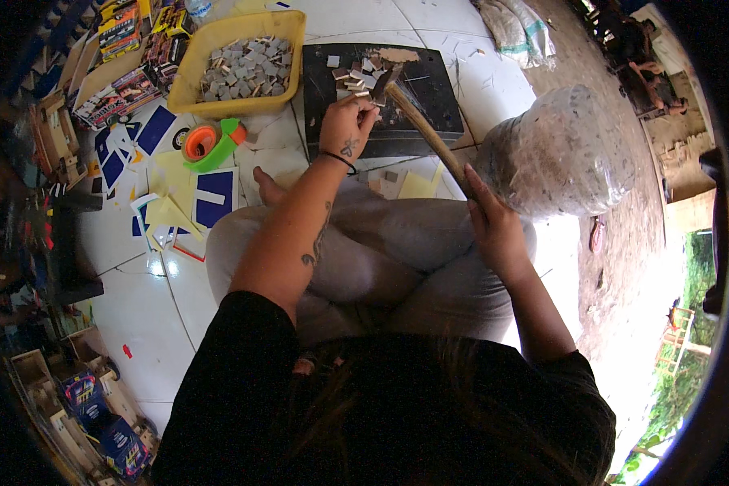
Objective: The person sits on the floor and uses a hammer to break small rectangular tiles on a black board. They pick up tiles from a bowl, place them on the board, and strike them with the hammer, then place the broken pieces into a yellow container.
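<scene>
My right hand [492, 223] is wrapped round the end of the wooden handle of a hammer [426, 130]. The hammer's head is over a low black board [441, 101] on the floor in front of my crossed legs. Close beside that head, my left hand [350, 125] has its fingers pinched together at the board. Whatever is between the fingertips is too small to make out. Several small wooden blocks with grey faces [353, 81] lie on the board just beyond the left hand. Sawdust-coloured bits [398, 55] are scattered near its far edge.
A yellow basin [182, 97] full of similar grey pieces stands left of the board. Nearer are a green and orange tape dispenser [219, 144] and blue and yellow sheets [170, 212]. Printed boxes [121, 95] sit far left. A large plastic-wrapped bundle [563, 154] stands right.
</scene>
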Demonstrator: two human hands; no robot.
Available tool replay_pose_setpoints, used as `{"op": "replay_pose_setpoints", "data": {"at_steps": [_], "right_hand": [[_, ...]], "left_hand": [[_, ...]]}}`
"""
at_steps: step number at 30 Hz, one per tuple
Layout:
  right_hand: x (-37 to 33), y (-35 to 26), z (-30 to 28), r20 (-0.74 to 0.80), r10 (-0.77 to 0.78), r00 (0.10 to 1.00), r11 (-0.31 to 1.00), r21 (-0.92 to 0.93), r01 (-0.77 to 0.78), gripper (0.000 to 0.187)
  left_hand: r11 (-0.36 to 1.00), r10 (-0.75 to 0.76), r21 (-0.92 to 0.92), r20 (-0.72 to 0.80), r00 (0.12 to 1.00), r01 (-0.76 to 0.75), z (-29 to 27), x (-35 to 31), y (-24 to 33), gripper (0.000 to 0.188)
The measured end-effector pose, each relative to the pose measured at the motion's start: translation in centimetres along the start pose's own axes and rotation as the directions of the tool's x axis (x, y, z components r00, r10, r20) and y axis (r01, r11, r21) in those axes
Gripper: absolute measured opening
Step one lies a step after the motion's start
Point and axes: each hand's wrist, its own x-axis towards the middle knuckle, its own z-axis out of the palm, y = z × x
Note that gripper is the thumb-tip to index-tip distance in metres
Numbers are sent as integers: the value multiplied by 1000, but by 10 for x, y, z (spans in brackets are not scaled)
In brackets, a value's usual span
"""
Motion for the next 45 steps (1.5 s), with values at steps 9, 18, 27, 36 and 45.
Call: {"op": "replay_pose_setpoints", "data": {"at_steps": [9,18,27,36,45], "right_hand": [[96,67,15,-119,219,968,927,-285,-245,39],[137,61,47,-216,-190,958,821,-570,34,40],[223,43,91,-28,70,997,892,-446,-75,21],[203,65,73,-150,96,984,984,164,-71,17],[190,58,68,9,179,984,885,435,-165,34]], "left_hand": [[970,-95,219,-42,995,102,-40,22,-15,20],[682,-17,724,-123,992,101,-102,110,-63,42],[794,-106,605,28,994,68,-37,100,-57,18],[986,-98,132,-49,994,104,-56,25,-3,18],[968,43,245,79,996,-61,-25,9,2,22]]}}
